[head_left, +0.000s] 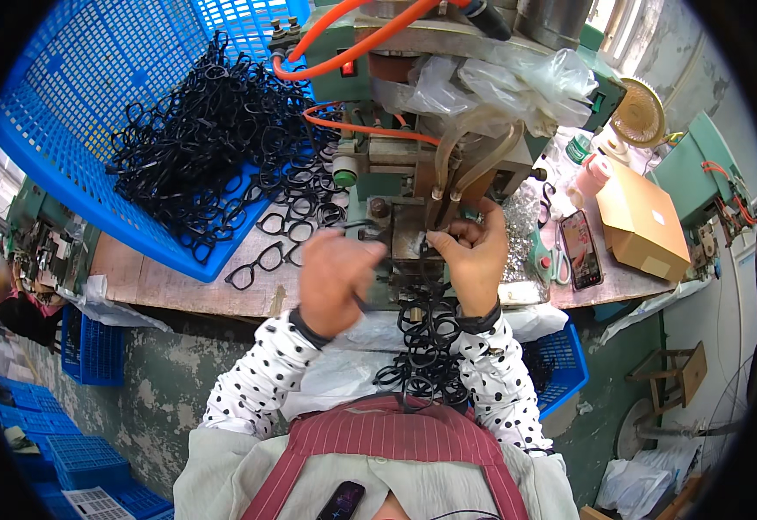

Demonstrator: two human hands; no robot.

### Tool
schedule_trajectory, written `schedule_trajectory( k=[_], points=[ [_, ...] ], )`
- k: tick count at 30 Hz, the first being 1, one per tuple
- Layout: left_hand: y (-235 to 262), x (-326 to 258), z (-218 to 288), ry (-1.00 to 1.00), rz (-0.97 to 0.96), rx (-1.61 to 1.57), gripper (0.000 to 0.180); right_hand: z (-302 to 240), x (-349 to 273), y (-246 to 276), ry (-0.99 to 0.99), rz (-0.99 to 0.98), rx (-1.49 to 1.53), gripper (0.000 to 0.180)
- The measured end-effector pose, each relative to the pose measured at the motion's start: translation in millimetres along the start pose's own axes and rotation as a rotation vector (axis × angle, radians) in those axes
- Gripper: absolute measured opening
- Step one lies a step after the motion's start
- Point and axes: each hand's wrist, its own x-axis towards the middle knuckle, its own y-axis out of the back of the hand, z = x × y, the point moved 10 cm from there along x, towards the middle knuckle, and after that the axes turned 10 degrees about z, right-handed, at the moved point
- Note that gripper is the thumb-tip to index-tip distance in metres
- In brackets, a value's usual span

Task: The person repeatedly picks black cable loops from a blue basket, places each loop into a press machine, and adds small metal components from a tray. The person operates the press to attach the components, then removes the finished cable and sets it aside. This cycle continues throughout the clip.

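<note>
My left hand [337, 279], smeared by motion, is closed beside the left of the machine's metal work block [409, 232]. Black curved pieces of what looks like an eyeglass frame stick out past its fingers. My right hand [480, 260] rests at the right side of the block, thumb and forefinger pinched together under the tubes [444, 169]. What the pinch holds is too small to make out. Below the block, a heap of black eyeglass frames [422, 355] hangs down to my lap.
A large blue basket [145, 247] full of black frames stands at left, with loose frames [257, 267] on the table beside it. To the right lie scissors [552, 260], a phone [580, 250] and a cardboard box [643, 221]. Orange hoses [370, 130] cross the machine above my hands.
</note>
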Motion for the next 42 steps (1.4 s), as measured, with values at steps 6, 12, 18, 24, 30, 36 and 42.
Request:
schedule_trajectory(
  k=[6, 12, 18, 24, 30, 36, 42],
  points=[
    [-50.2, -14.8, 55.8, -0.251, -0.187, -0.296, 0.037, -2.4, 18.3, 30.3, 0.233, 0.002, -0.314, 0.049],
    [-59.5, -16.1, 51.6, -0.240, -0.197, -0.344, 0.039, 65.6, 59.5, 150.0, 0.213, 0.179, -0.995, 0.024],
    [-63.1, -20.0, 50.1, -0.233, -0.218, -0.352, 0.040, 67.0, 30.0, 129.4, 0.394, 0.152, -1.277, 0.021],
    [-62.7, -24.7, 49.5, -0.167, -0.227, -0.305, 0.039, 78.6, 42.0, 151.0, 0.365, 0.215, -0.801, 0.008],
    [-7.6, -43.2, -5.9, -0.056, 0.028, -0.006, 0.036, 84.5, 37.3, 170.1, 0.287, 0.330, -0.563, 0.009],
    [103.9, -213.8, -247.1, 1.009, -0.141, 0.729, 0.038, 67.3, 27.4, 160.2, 0.460, 0.405, -0.683, 0.012],
    [108.7, -253.7, -280.5, 1.452, -0.128, 0.302, 0.031, 70.1, 29.6, 160.4, 0.384, 0.368, -0.696, 0.011]
  ],
)
